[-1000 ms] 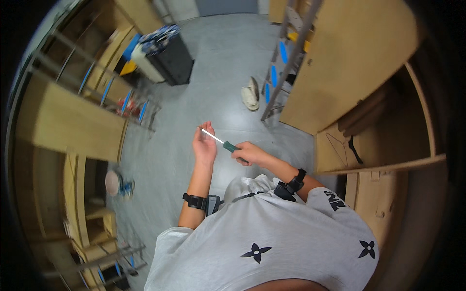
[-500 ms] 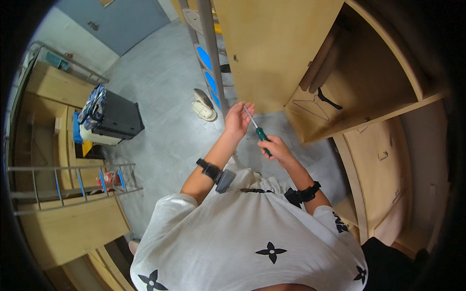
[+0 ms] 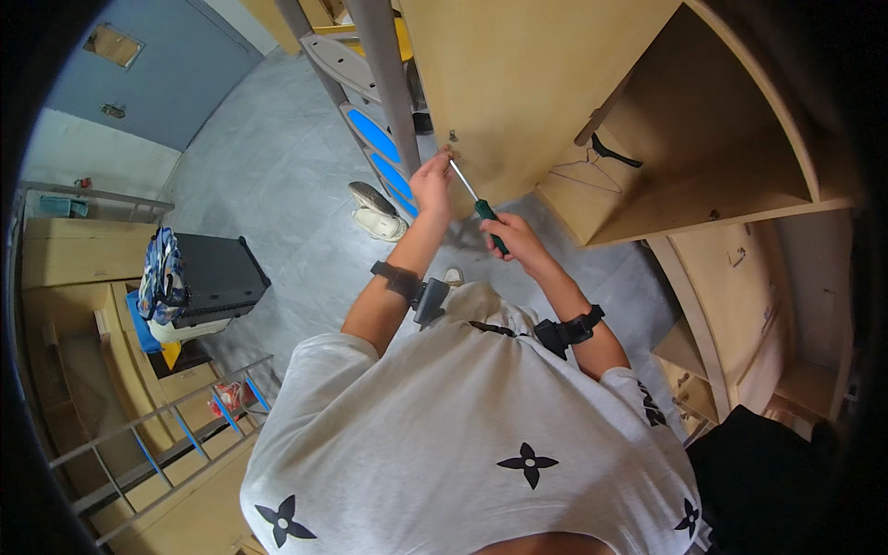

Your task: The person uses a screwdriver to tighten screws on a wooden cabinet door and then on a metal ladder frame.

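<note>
My right hand point(image 3: 516, 242) is wrapped round the dark green handle of a screwdriver point(image 3: 485, 210). Its metal shaft slants up and left toward the fingertips of my left hand point(image 3: 432, 183). Those fingers are drawn together at the tip, close to the open cabinet door point(image 3: 527, 83); what they pinch, if anything, is too small to make out. Just above them, a small metal fitting point(image 3: 452, 136) sits on the door's face. The screwdriver's very tip is partly lost beside the fingers.
Right of the door, the open wooden cabinet point(image 3: 684, 176) holds a black hanger point(image 3: 615, 154) and a wire one. A grey ladder point(image 3: 375, 55) with blue treads stands left of the door. Shoes point(image 3: 377, 222) lie on the floor. Farther left stands a dark suitcase point(image 3: 222, 273).
Both hands and the screwdriver have moved up toward the door's metal fitting. My left fingers have drawn together. The view has shifted, so the surroundings sit differently.
</note>
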`<state>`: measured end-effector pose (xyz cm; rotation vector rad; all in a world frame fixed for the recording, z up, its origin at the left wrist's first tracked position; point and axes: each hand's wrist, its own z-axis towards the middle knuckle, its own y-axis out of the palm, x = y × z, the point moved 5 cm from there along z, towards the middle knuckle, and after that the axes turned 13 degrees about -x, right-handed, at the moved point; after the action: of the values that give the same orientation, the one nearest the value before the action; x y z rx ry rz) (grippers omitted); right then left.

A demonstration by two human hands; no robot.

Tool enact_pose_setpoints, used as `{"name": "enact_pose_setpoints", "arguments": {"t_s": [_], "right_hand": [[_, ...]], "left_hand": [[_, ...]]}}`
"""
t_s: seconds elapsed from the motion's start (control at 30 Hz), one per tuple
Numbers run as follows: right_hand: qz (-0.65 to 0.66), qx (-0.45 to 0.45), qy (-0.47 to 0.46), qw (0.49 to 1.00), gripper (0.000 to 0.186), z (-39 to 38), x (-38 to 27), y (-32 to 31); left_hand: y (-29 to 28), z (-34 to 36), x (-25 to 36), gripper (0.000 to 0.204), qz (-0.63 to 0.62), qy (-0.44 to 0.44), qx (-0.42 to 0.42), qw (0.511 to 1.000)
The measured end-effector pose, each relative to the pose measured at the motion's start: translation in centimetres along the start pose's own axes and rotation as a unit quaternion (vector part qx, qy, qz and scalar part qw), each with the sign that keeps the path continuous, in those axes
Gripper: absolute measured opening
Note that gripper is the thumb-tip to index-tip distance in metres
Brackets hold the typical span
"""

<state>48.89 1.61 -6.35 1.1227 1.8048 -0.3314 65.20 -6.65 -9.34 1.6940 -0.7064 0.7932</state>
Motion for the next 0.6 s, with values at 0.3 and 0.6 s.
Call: {"name": "enact_pose_setpoints", "arguments": {"t_s": [0.3, 0.6], "right_hand": [[-0.020, 0.056, 0.035, 0.998, 0.023, 1.3, -1.1, 0.4], [-0.026, 0.049, 0.040, 0.998, 0.022, 1.7, 0.2, 0.4]], "left_hand": [[-0.4, 2.1, 0.1, 0.023, -0.052, 0.038, 0.005, 0.998], [-1.3, 1.9, -0.9, 0.022, -0.081, 0.004, -0.019, 0.997]]}}
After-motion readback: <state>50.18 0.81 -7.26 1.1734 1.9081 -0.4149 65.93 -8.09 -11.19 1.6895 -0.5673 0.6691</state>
